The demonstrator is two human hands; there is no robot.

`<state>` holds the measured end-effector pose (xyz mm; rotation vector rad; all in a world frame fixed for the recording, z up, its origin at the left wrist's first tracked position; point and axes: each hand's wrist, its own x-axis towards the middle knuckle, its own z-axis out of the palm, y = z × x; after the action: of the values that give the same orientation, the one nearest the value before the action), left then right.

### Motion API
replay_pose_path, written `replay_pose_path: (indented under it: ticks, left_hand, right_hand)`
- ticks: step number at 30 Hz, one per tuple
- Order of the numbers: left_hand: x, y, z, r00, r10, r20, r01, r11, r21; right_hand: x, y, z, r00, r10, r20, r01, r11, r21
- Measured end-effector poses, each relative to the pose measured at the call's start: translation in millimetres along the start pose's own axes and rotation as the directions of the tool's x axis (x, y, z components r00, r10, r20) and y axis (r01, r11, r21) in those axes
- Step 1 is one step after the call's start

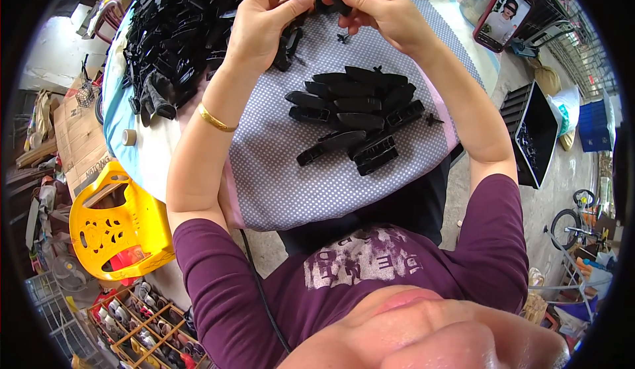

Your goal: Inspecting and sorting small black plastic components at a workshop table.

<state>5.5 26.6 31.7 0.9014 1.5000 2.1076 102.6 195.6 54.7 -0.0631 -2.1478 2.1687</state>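
Note:
At the far edge of the cloth, my left hand (268, 25) and my right hand (387, 15) are raised close together. Fingertips of both are closed on small black plastic parts; the right pinches a slim dark one (337, 0) between thumb and fingers. Whether the two hands' parts are joined I cannot tell. Yellowish covers show on some fingertips. Below the hands, a small group of long black plastic pieces (359, 104) lies on the dotted grey cloth (284, 193). A large heap of similar black parts (175, 35) spreads beside my left forearm.
A tape roll (129, 137) lies at the table's left side, above a yellow plastic chair (119, 227). On the right are a propped phone (504, 15), a metal can (477, 1) and a black crate (531, 134) holding dark pieces. A shoe rack (149, 326) stands lower left.

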Motion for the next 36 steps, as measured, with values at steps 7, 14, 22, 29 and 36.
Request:
replay_pose_path:
  ticks: [7,14,22,29,36]
  left_hand:
    - [4,-6,-11,0.998,0.038,0.055,-0.040,0.999,0.027]
    - [2,-9,-11,0.999,0.017,0.048,-0.020,0.999,0.047]
    - [-6,-7,11,0.995,-0.047,-0.082,0.040,0.995,-0.094]
    - [-3,15,5,0.993,0.051,0.111,-0.061,0.994,0.086]
    - [-5,13,4,0.994,0.037,0.104,-0.041,0.998,0.039]
  right_hand:
    - [4,25,-1,0.980,-0.201,0.018,0.201,0.980,-0.004]
    - [0,27,9,0.955,-0.295,-0.046,0.289,0.952,-0.101]
    - [3,40,13,0.864,-0.480,-0.152,0.423,0.856,-0.296]
    - [-4,26,10,0.923,-0.368,0.114,0.386,0.886,-0.258]
    - [-10,23,14,0.853,-0.507,0.124,0.458,0.611,-0.646]
